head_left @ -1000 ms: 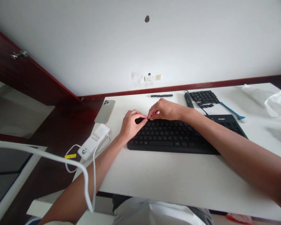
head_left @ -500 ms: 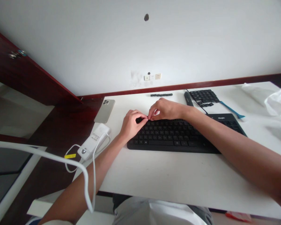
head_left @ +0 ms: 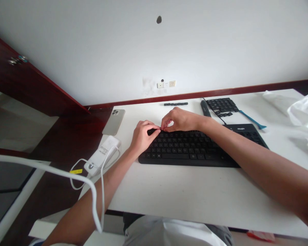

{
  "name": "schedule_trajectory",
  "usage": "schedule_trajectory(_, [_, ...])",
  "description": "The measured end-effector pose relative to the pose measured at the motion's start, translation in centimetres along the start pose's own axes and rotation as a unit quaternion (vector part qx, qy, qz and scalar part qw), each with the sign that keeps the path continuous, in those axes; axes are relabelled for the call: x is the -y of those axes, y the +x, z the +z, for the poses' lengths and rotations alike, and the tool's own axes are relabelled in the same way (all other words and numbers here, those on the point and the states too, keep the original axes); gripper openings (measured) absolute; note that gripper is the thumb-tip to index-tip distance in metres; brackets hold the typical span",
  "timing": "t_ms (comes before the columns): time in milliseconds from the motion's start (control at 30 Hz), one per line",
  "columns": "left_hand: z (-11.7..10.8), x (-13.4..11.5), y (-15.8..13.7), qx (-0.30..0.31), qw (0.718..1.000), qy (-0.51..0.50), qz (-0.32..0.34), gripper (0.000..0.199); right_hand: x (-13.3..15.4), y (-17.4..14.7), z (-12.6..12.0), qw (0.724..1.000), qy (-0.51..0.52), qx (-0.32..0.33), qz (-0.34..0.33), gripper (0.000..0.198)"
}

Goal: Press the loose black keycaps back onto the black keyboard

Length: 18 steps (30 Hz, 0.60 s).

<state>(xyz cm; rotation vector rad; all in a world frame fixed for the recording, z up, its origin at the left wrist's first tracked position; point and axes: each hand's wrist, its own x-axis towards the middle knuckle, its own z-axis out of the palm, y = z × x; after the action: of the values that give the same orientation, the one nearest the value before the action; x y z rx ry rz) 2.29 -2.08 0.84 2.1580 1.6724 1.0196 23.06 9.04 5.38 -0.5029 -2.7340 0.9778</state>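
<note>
A black keyboard (head_left: 179,156) lies on the white table in front of me. My left hand (head_left: 143,135) is closed in a pinch over its upper left corner. Meeting it fingertip to fingertip there, my right hand (head_left: 177,119) also pinches, coming in from the right with its forearm across the keyboard. A tiny dark bit shows between the fingertips, too small to make out. Behind the hands lies a row of loose black keycaps (head_left: 176,104). More keycaps (head_left: 222,103) are grouped at the back right, by a blue pry tool (head_left: 253,119).
A phone (head_left: 114,122) and a white power strip (head_left: 102,153) with a looping white cable (head_left: 93,191) occupy the table's left edge. A dark oblong piece (head_left: 205,108) lies behind the keyboard. White plastic bags (head_left: 301,111) are at the right. The wall stands behind the table.
The view has shifted very slightly. Both hands keep their pinch at the keyboard's upper left corner, with almost no movement.
</note>
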Motion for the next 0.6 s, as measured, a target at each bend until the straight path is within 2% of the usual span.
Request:
schedule_trajectory(300, [0.01, -0.07, -0.17, -0.008, 1.0, 0.001, -0.003, 0.003, 0.13, 0.06, -0.09, 1.0, 0.023, -0.011, 0.013, 0.018])
schedule_trajectory(600, [0.08, 0.0, -0.11, -0.003, 1.0, 0.008, -0.002, 0.002, -0.07, 0.16, 0.05, 1.0, 0.02, 0.005, 0.016, 0.02])
